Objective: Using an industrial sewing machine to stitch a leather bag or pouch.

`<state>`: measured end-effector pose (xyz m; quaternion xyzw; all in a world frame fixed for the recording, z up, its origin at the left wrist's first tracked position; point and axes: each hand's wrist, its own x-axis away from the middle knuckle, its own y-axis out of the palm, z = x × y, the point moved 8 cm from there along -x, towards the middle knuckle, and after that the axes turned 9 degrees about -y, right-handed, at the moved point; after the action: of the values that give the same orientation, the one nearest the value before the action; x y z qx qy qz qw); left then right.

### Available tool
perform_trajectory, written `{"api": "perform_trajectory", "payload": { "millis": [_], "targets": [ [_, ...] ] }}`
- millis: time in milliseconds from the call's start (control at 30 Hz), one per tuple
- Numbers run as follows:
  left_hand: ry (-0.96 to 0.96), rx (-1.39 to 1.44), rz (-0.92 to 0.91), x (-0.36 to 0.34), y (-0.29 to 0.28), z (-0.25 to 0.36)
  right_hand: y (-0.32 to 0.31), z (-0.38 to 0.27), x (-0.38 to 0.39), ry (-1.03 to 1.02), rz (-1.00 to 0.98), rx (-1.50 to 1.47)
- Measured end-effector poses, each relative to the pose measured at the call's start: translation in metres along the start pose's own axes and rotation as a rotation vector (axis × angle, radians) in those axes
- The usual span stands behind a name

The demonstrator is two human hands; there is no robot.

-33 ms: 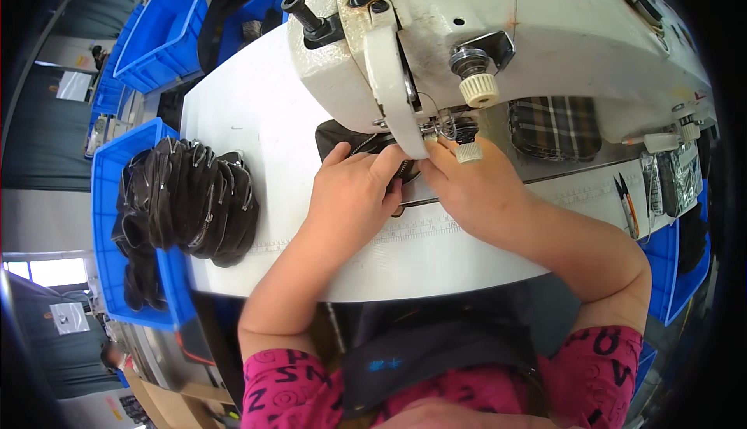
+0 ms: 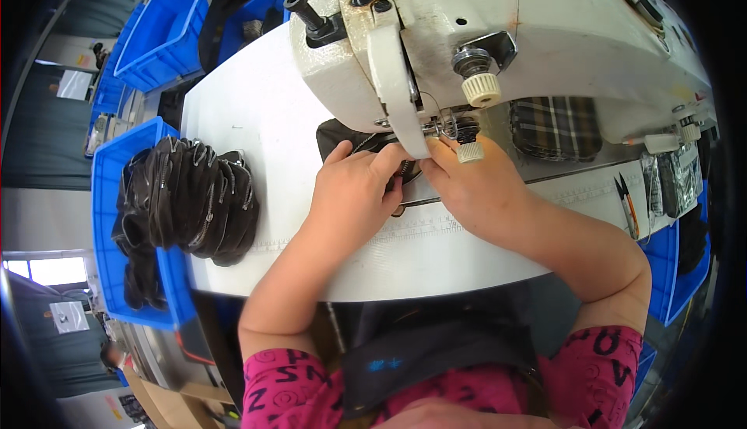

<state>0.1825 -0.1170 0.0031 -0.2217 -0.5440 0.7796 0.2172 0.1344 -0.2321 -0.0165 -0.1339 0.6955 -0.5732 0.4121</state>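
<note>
A dark fabric piece with a metal zipper (image 2: pixel 335 138) lies under the needle end of a white sewing machine (image 2: pixel 467 48). My left hand (image 2: pixel 350 192) is closed on its near side, thumb bent under and fingers over the zipper part. Close to the presser foot, my right hand (image 2: pixel 481 188) has its fingers pinched together at the right edge of the same piece. Its fingertips are partly hidden behind the machine's white lever and cream knob (image 2: pixel 470 152), and the needle itself is hard to make out.
A blue bin (image 2: pixel 167 293) at the left holds a pile of dark zippered pouches (image 2: pixel 191 199). Plaid fabric pieces (image 2: pixel 554 128) lie under the machine arm. Orange-and-black thread snips (image 2: pixel 627 205) rest at the right, beside clear plastic packets (image 2: pixel 677 180). A ruler strip (image 2: pixel 436 227) runs along the white table (image 2: pixel 459 262).
</note>
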Motion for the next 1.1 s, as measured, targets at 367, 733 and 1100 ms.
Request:
{"api": "perform_trajectory", "payload": {
  "millis": [367,733,1100],
  "targets": [
    [0.091,0.145,0.151,-0.006,0.013,0.006,-0.001,-0.002,0.001,0.045,-0.177,-0.013],
    [0.069,0.019,0.327,-0.005,0.003,0.005,0.002,-0.001,0.001,0.045,-0.182,-0.015],
    [0.155,-0.029,0.295,-0.004,0.001,0.009,0.003,0.000,-0.001,0.062,-0.182,-0.010]
  ]
}}
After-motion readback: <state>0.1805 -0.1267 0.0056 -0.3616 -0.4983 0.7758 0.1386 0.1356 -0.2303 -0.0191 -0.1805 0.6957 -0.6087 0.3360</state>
